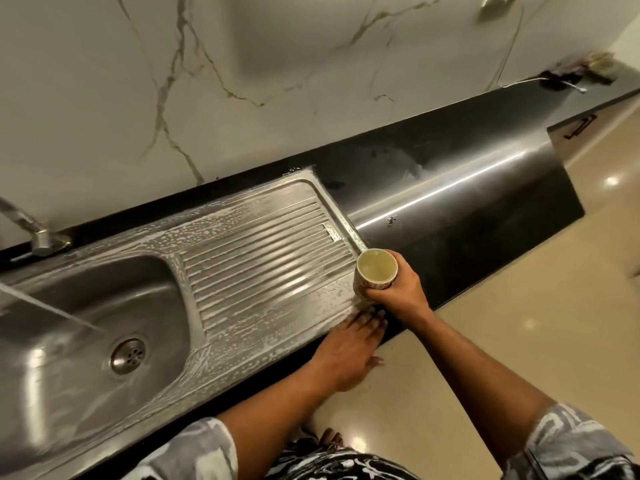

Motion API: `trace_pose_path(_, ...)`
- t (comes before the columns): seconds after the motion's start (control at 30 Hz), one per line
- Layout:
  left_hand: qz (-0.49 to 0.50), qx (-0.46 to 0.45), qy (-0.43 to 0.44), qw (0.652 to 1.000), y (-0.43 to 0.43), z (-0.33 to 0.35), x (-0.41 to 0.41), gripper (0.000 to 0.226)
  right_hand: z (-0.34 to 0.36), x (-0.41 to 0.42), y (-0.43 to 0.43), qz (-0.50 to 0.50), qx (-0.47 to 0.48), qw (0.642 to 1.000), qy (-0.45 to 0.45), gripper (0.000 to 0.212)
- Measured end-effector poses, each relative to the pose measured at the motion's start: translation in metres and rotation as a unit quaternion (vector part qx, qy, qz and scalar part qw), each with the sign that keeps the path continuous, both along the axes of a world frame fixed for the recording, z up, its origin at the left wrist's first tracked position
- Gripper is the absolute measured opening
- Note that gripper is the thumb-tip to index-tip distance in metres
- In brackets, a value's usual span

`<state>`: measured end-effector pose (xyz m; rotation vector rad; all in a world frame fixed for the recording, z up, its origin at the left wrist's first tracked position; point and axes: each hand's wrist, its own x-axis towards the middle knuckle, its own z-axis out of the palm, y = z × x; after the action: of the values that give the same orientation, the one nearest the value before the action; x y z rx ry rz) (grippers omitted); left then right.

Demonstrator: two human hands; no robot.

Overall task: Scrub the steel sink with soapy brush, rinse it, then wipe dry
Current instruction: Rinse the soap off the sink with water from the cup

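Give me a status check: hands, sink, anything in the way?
Right hand grips filled cup, upright, at right end of drainboard. Left hand flat on front edge of sink. Drainboard sudsy, tap running into basin. Nothing blocking.

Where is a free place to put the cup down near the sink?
The black counter between the drainboard and the far clutter is bare. The drainboard is free but soapy. Crowded at its near right corner: cup, right hand, left hand.
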<state>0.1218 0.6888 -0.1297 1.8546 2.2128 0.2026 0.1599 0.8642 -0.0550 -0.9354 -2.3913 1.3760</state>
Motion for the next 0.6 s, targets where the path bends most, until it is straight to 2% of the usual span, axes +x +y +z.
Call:
trace_pose_path(0.13,-0.059,-0.011,0.029,0.998,0.043,-0.012,0.016,0.091,-0.001,-0.003,0.027,0.004,0.005,1.0,-0.012,0.081)
trace_pose_path(0.27,-0.031,-0.008,0.014,0.999,0.067,-0.021,0.016,0.099,0.0,-0.007,0.048,0.026,0.003,0.999,-0.019,0.081)
trace_pose_path(0.47,0.103,0.001,-0.023,0.994,0.089,-0.031,0.019,0.087,-0.003,-0.027,0.075,0.151,0.01,0.987,-0.048,0.083)
trace_pose_path(0.6,0.255,0.04,-0.075,0.963,0.103,-0.023,0.017,0.073,-0.001,-0.046,0.079,0.238,0.032,0.969,-0.057,0.088)
